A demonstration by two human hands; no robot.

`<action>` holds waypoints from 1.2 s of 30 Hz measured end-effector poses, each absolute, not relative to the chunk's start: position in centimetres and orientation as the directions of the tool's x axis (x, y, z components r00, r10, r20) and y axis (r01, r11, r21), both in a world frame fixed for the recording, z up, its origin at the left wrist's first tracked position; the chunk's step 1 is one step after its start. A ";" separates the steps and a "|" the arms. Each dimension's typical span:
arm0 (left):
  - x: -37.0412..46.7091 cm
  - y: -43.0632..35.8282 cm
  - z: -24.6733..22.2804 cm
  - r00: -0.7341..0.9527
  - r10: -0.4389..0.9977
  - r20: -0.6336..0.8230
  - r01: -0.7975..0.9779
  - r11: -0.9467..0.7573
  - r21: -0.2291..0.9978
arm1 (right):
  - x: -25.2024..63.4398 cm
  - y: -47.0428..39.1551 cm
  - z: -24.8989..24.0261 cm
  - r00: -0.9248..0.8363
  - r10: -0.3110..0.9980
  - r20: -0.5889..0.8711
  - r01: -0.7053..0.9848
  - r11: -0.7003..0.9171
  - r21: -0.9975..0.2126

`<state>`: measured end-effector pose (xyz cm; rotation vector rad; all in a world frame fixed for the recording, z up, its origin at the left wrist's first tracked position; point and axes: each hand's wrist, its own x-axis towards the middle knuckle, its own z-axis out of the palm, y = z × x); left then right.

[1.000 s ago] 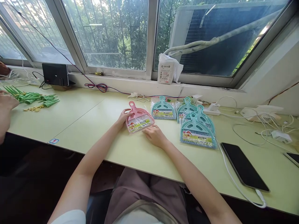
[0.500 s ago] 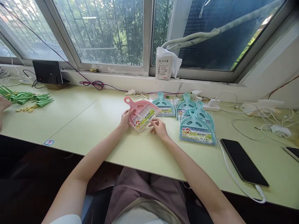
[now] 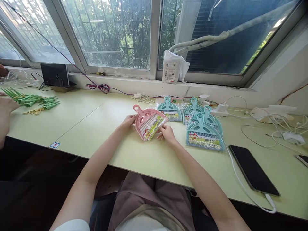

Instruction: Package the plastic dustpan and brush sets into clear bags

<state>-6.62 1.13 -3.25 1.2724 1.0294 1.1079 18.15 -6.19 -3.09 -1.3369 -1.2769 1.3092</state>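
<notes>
Beneath the windows (image 3: pixel 117 38) stretches our pale green desk (image 3: pixel 84 125), and toward the right we see wrapped teal dustpan-and-brush sets (image 3: pixel 204 128), the nearest ones overlapping. Just left of these, near the middle, we have the wrapped pink dustpan-and-brush set (image 3: pixel 148 116), turned so its handle points up and left, right between our two hands. Off to the right lies a phone (image 3: pixel 253 170), screen dark, a white plug (image 3: pixel 270 202) in its near end. Now the fingers: our left hand (image 3: pixel 129 122) grips the pink set's left edge; our right hand (image 3: pixel 167 133) bends its fingers at the lower right corner, but whether they pinch it, we can't tell.
</notes>
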 end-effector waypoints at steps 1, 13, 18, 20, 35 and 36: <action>-6.8 1.3 -3.2 0.181 0.982 0.058 -0.054 -0.049 0.997 | 18.2 -6.0 -3.1 -0.077 0.988 -0.136 0.096 -0.128 -0.987; -8.1 2.4 -3.3 -0.003 0.996 0.094 -0.102 -0.094 0.990 | 18.5 -6.1 -2.8 -0.045 0.999 0.018 -0.011 0.017 -1.000; -10.3 3.3 -2.6 -0.130 0.982 0.139 -0.108 -0.153 0.982 | 18.3 -6.3 -2.6 -0.051 0.998 0.021 -0.031 0.020 -0.999; -11.7 3.8 -2.5 -0.266 0.950 0.165 -0.111 -0.200 0.973 | 18.3 -6.3 -2.8 -0.040 0.999 0.030 -0.019 0.029 -0.999; -13.7 2.9 -1.9 -0.720 0.556 0.415 0.566 0.127 0.814 | 19.1 -5.5 -3.6 0.049 0.988 0.149 -0.007 0.149 -0.989; -12.7 2.5 -1.5 -0.648 0.573 0.502 0.634 0.039 0.773 | 19.0 -5.6 -3.5 0.052 0.986 0.161 -0.014 0.162 -0.987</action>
